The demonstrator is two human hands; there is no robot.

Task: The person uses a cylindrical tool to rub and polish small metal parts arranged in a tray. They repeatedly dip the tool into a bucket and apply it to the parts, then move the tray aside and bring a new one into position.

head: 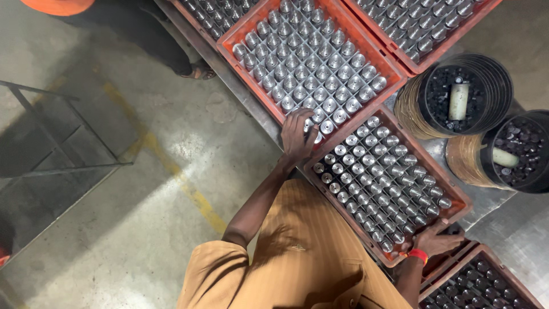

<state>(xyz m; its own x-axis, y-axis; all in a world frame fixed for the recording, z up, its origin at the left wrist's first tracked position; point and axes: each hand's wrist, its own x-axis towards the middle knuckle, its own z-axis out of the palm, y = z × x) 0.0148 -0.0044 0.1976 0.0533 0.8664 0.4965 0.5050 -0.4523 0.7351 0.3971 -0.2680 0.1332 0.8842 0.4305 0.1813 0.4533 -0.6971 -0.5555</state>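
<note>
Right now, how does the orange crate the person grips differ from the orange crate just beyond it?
The gripped crate has both hands on it, the left hand at one corner and the right hand at another; the farther crate is only brushed by the left hand. The gripped crate's rows show dark gaps; the farther crate's rows look packed tight. Both are orange plastic and hold upright shiny metal cylinders.

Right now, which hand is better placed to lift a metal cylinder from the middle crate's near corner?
Left. The left hand lies on the cylinders at that corner of the middle crate; the right hand holds the nearer crate at its other end.
</note>
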